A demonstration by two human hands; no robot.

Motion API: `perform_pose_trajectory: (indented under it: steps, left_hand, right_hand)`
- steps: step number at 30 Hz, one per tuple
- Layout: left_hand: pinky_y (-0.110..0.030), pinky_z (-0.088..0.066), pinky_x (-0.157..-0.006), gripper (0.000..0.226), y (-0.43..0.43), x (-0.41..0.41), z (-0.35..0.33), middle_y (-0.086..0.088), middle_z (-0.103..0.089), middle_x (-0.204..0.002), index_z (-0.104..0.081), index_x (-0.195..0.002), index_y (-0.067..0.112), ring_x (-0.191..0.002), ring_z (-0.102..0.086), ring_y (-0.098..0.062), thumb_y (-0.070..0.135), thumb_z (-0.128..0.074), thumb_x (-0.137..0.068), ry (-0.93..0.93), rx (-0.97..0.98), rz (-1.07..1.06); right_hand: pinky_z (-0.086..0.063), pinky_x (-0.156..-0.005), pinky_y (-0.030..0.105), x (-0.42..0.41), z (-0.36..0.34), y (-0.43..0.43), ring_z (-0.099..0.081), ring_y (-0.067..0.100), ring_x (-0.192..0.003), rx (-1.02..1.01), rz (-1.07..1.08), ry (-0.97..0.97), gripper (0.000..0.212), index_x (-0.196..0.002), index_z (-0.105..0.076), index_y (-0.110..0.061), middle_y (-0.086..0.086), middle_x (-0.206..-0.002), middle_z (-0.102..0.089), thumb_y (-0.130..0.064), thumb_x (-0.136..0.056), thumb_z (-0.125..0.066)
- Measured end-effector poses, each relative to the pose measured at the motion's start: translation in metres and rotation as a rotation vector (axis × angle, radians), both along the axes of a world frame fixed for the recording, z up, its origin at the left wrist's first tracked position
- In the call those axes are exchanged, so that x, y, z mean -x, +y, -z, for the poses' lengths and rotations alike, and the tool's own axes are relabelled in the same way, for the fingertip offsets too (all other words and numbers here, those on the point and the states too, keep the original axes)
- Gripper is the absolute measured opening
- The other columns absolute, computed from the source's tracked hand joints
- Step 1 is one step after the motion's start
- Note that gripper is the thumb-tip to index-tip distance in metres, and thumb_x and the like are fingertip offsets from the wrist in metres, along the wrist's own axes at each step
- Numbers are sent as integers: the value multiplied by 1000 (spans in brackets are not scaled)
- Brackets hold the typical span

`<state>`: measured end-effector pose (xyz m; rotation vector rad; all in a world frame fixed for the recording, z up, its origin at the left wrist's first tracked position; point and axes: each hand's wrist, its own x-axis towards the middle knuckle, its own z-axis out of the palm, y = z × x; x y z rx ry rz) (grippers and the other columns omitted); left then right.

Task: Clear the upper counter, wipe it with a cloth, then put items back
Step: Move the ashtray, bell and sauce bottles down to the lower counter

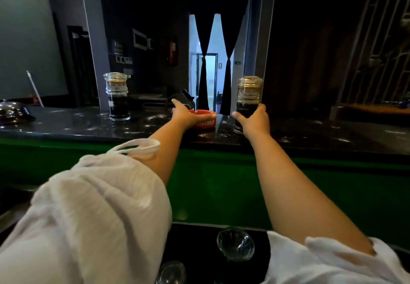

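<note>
**Two hands at a dark bar counter, one round a jar, one at a red ashtray**

Nearest to the viewer, well below the red ashtray (206, 120), two clear glass pieces (235, 244) are seen on a lower black surface, between two loose white sleeves (99, 206). Both bare forearms are stretched up past a green panel (221, 184) towards the upper counter (66, 126), a glossy black stone top on which the ashtray stands.

The left hand (185, 116) is laid over the ashtray's left side, covering part of the rim. One digit is held straight and points away from the viewer. The other fingers are hidden, so it cannot be told whether the ashtray is gripped or only touched.

Just right of the ashtray, a glass jar (248, 97) with a gold-toned lid and dark contents is held by the right hand (255, 120). The fingers and thumb are curled round its lower half. Its base appears to rest on the counter.

Well to the left of the ashtray, a second jar (117, 96) of the same kind stands upright on the counter, untouched. Further left still, at the counter's end, a shiny metal dome (11, 110) is seen.

Just behind the ashtray, a tilted black object (186, 97) is partly hidden by the left hand; what it is cannot be told. Far beyond the ashtray, a bright doorway is framed by tied dark curtains (203, 61).
</note>
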<state>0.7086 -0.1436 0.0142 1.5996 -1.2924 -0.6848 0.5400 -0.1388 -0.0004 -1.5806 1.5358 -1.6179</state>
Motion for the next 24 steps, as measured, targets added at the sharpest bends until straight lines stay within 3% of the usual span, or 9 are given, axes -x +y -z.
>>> perform_pose_trajectory:
  steps: [2,5,9,13,19,22,24]
  left_hand:
    - [-48,-30,-113,135,-8,1,4,-17,-20,-154,9,-149,8,-140,-27,-35,42,-84,-58,-14,19,12]
    - [-36,-38,-106,116,-17,0,7,-14,-37,-144,-18,-145,0,-132,-40,-30,42,-84,-60,-8,20,1]
    - [-26,-44,-86,100,-17,0,9,-11,-49,-132,-38,-132,1,-120,-51,-26,49,-83,-57,-136,17,-15]
    - [-22,-43,-77,95,-18,-1,11,-9,-53,-127,-43,-129,2,-115,-54,-23,50,-83,-58,-147,19,-13]
    - [-27,-49,-83,107,-15,-6,12,-8,-53,-123,-40,-132,2,-112,-54,-25,52,-86,-49,-122,31,-9]
    - [-21,-48,-71,98,-11,-6,12,-7,-55,-114,-44,-129,0,-104,-55,-20,45,-86,-53,-47,60,0]
    - [-20,-46,-70,93,-6,-6,11,-8,-56,-116,-45,-128,1,-101,-53,-18,43,-86,-55,-7,95,3]
  right_hand:
    - [-40,-102,40,1,2,-2,-47,31,-127,7,-7,-8,64,-137,-35,-7,13,-136,-49,-19,-85,-69]
    - [-41,-99,38,2,2,-6,-48,30,-125,4,-12,-14,61,-134,-37,-6,13,-134,-50,-20,-84,-70]
    - [-42,-97,36,3,2,-8,-48,30,-124,-5,-11,6,60,-133,-38,-4,14,-134,-49,-22,-85,-70]
    - [-42,-97,37,2,2,-8,-48,31,-124,-21,-7,6,60,-132,-38,-3,14,-135,-49,-24,-85,-69]
    - [-42,-94,37,4,4,-9,-49,31,-122,-15,-16,-9,58,-131,-39,-4,14,-133,-51,-25,-86,-68]
    - [-43,-93,36,4,6,-9,-51,31,-121,-7,-26,-10,57,-131,-41,-5,14,-132,-52,-25,-85,-69]
    - [-42,-92,35,4,6,-8,-51,30,-121,13,-47,-15,57,-131,-41,-6,13,-132,-52,-24,-85,-69]
